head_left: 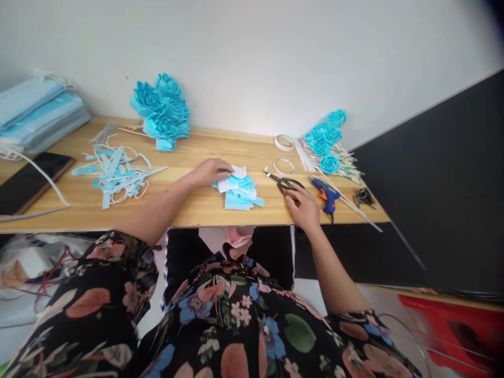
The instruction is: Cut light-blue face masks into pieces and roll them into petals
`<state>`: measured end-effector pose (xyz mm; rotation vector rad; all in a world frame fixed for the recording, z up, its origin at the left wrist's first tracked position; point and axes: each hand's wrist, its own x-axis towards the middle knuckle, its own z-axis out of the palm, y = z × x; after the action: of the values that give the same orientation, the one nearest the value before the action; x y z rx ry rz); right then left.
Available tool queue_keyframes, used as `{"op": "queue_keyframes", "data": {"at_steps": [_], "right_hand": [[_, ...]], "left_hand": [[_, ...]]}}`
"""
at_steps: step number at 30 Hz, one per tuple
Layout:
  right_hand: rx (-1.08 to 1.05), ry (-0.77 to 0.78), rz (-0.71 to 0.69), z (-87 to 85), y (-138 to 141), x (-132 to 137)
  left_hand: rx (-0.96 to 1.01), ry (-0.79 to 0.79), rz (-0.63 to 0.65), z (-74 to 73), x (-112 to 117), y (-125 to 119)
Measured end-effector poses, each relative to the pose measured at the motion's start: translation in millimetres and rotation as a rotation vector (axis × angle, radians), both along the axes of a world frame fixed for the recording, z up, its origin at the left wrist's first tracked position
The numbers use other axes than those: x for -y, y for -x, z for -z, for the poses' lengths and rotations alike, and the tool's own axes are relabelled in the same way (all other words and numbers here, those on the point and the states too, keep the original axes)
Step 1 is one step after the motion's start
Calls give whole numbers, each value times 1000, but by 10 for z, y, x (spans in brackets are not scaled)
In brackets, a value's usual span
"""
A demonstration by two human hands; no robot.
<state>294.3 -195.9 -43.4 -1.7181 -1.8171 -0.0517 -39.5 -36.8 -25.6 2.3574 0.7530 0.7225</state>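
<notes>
My left hand (212, 172) rests on the table at the left edge of a pile of cut blue and white mask pieces (241, 190). Its fingers are bent together, and a small dark thing shows at the fingertips, too small to name. My right hand (304, 207) is closed over the handles of black-handled scissors (284, 182), which lie with their tips pointing away to the left. A blue hot glue gun (329, 197) lies just right of that hand. A heap of cut blue strips and white ear loops (118, 170) is left of my left forearm.
Blue fabric roses (163, 113) stand against the wall, with more roses (326, 137) at right. Two tape rolls (284, 142), thin sticks (354, 205) and a black tangle (364, 197) lie at right. Stacked masks (39, 113) and a phone (31, 181) are at far left.
</notes>
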Motion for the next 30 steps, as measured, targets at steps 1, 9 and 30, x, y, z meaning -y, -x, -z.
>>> {"op": "queue_keyframes", "data": {"at_steps": [1, 9, 30], "right_hand": [[1, 2, 2, 0, 0, -1], [6, -4, 21, -2, 7, 1], [-4, 5, 0, -8, -12, -6]], "left_hand": [[2, -2, -1, 3, -1, 1], [-3, -20, 3, 17, -11, -4], [11, 25, -5, 3, 7, 8]]}}
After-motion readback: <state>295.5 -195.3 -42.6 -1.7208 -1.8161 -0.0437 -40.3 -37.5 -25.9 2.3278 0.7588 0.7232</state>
